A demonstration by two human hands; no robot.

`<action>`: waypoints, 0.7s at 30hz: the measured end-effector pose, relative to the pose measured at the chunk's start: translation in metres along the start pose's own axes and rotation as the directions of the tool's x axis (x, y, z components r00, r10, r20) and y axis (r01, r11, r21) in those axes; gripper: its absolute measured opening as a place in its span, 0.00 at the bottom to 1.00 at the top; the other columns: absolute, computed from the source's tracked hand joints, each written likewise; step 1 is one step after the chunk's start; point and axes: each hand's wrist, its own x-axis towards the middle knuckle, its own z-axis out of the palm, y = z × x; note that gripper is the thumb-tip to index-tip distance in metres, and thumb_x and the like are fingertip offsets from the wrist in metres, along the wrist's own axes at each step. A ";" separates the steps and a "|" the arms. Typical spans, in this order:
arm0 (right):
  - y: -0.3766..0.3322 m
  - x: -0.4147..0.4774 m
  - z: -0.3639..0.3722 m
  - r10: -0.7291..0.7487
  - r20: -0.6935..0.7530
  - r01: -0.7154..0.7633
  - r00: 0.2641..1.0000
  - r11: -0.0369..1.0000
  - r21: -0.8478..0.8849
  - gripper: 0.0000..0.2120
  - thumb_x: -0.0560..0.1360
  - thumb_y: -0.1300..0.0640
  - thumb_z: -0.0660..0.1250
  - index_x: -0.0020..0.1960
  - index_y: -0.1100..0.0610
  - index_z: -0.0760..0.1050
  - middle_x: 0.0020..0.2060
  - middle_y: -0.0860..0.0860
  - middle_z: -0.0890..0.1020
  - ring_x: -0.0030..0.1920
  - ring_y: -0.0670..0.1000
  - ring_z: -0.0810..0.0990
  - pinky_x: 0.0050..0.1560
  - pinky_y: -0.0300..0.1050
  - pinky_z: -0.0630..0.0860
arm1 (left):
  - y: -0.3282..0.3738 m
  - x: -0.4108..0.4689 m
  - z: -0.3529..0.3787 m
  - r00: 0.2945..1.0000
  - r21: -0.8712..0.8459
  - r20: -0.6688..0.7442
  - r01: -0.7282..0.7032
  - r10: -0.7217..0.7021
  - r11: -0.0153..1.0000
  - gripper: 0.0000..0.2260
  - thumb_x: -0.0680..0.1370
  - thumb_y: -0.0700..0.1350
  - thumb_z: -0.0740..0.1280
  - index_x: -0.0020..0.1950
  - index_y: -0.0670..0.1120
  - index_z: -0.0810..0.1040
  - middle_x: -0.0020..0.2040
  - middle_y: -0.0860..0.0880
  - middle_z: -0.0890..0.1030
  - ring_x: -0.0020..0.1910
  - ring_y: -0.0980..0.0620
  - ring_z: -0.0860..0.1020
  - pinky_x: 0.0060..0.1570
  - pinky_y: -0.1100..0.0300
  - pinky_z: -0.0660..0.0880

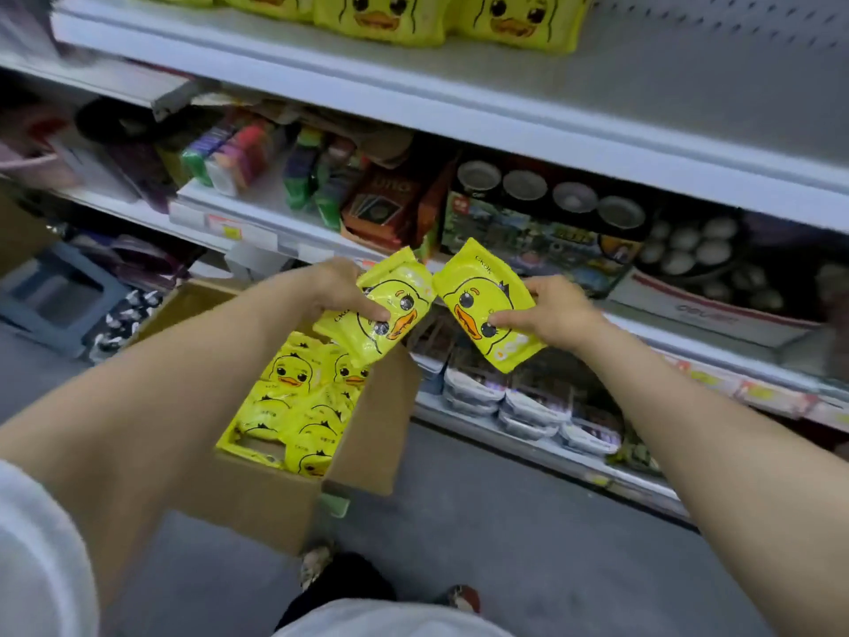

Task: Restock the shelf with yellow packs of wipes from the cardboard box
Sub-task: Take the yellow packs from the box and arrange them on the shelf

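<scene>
Shelf (294,225) bears UNO box (381,204) beyond yellow packs (381,310).

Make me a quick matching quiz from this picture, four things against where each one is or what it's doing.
Things:
1. left hand
2. cardboard box
3. top shelf
4. UNO cards

States:
A. open, on the floor
B. on the second shelf
C. grips a pack
D. carries standing duck packs

Pairs: 1-C, 2-A, 3-D, 4-B
</scene>
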 end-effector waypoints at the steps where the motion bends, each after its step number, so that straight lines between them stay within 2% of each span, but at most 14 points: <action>1: 0.004 -0.005 -0.019 -0.014 -0.018 0.013 1.000 1.000 -0.004 0.16 0.64 0.43 0.80 0.47 0.51 0.84 0.42 0.49 0.86 0.45 0.51 0.84 0.50 0.49 0.80 | 0.023 -0.010 -0.002 1.000 0.019 -0.007 -0.031 0.031 0.999 0.34 0.54 0.55 0.85 0.56 0.48 0.82 0.50 0.46 0.85 0.47 0.44 0.84 0.52 0.43 0.80; 4: 0.004 -0.022 -0.077 -0.082 -0.079 0.079 0.994 0.996 -0.033 0.16 0.65 0.43 0.79 0.47 0.52 0.84 0.40 0.49 0.86 0.43 0.49 0.83 0.46 0.45 0.78 | 0.088 -0.046 -0.013 0.989 0.081 -0.067 -0.130 0.135 0.988 0.17 0.65 0.44 0.81 0.52 0.45 0.82 0.44 0.47 0.86 0.40 0.49 0.85 0.43 0.52 0.82; 6: 0.000 -0.030 -0.112 -0.124 -0.123 0.119 0.985 0.992 -0.042 0.15 0.66 0.45 0.79 0.47 0.52 0.83 0.40 0.48 0.86 0.42 0.49 0.83 0.41 0.42 0.75 | 0.123 -0.066 -0.024 0.978 0.135 -0.097 -0.170 0.184 0.976 0.12 0.68 0.42 0.79 0.48 0.46 0.81 0.40 0.49 0.85 0.35 0.53 0.84 0.36 0.59 0.81; 9: -0.008 -0.040 -0.160 -0.172 -0.181 0.170 0.968 0.985 -0.027 0.13 0.66 0.46 0.80 0.46 0.50 0.83 0.36 0.45 0.85 0.38 0.45 0.82 0.34 0.40 0.75 | 0.167 -0.085 -0.047 0.959 0.196 -0.150 -0.210 0.241 0.958 0.16 0.67 0.44 0.80 0.52 0.45 0.81 0.42 0.47 0.86 0.40 0.48 0.85 0.44 0.52 0.82; 12: -0.017 -0.043 -0.201 -0.206 -0.227 0.203 0.952 0.978 -0.035 0.12 0.65 0.47 0.80 0.43 0.49 0.83 0.37 0.46 0.85 0.39 0.47 0.82 0.41 0.41 0.76 | 0.207 -0.099 -0.067 0.941 0.236 -0.176 -0.245 0.289 0.940 0.24 0.67 0.46 0.80 0.60 0.44 0.79 0.50 0.45 0.85 0.47 0.45 0.84 0.52 0.46 0.80; 13: -0.021 -0.043 -0.213 -0.212 -0.241 0.209 0.947 0.977 -0.039 0.11 0.65 0.47 0.80 0.43 0.50 0.83 0.38 0.47 0.85 0.39 0.48 0.81 0.42 0.42 0.75 | 0.219 -0.100 -0.074 0.935 0.249 -0.181 -0.257 0.305 0.934 0.26 0.66 0.47 0.80 0.62 0.43 0.78 0.51 0.45 0.84 0.48 0.45 0.84 0.53 0.45 0.80; 15: -0.026 -0.041 -0.233 -0.232 -0.266 0.230 0.936 0.972 -0.038 0.11 0.65 0.48 0.81 0.43 0.51 0.83 0.37 0.47 0.85 0.39 0.48 0.81 0.42 0.42 0.74 | 0.240 -0.099 -0.084 0.928 0.254 -0.177 -0.278 0.327 0.926 0.25 0.66 0.45 0.80 0.61 0.43 0.78 0.50 0.45 0.85 0.45 0.46 0.85 0.50 0.47 0.81; 17: -0.031 -0.036 -0.248 -0.243 -0.273 0.244 0.931 0.969 -0.032 0.10 0.65 0.48 0.81 0.42 0.50 0.83 0.35 0.44 0.85 0.37 0.45 0.80 0.39 0.40 0.74 | 0.260 -0.096 -0.093 0.918 0.302 -0.175 -0.293 0.355 0.907 0.32 0.61 0.50 0.82 0.62 0.43 0.78 0.53 0.44 0.84 0.47 0.45 0.84 0.53 0.48 0.80; 19: -0.035 -0.027 -0.260 -0.256 -0.269 0.250 0.929 0.967 -0.056 0.11 0.65 0.47 0.80 0.42 0.49 0.83 0.34 0.43 0.84 0.36 0.43 0.80 0.38 0.39 0.72 | 0.279 -0.091 -0.101 0.903 0.376 -0.203 -0.284 0.378 0.882 0.40 0.58 0.54 0.82 0.67 0.43 0.75 0.64 0.44 0.79 0.59 0.43 0.79 0.63 0.48 0.74; 21: -0.039 -0.013 -0.271 -0.275 -0.280 0.251 0.920 0.961 -0.119 0.14 0.64 0.43 0.80 0.42 0.50 0.82 0.36 0.43 0.84 0.39 0.45 0.81 0.40 0.41 0.74 | 0.296 -0.077 -0.111 0.889 0.429 -0.268 -0.235 0.371 0.872 0.41 0.66 0.54 0.79 0.74 0.43 0.67 0.74 0.45 0.68 0.71 0.42 0.69 0.69 0.49 0.65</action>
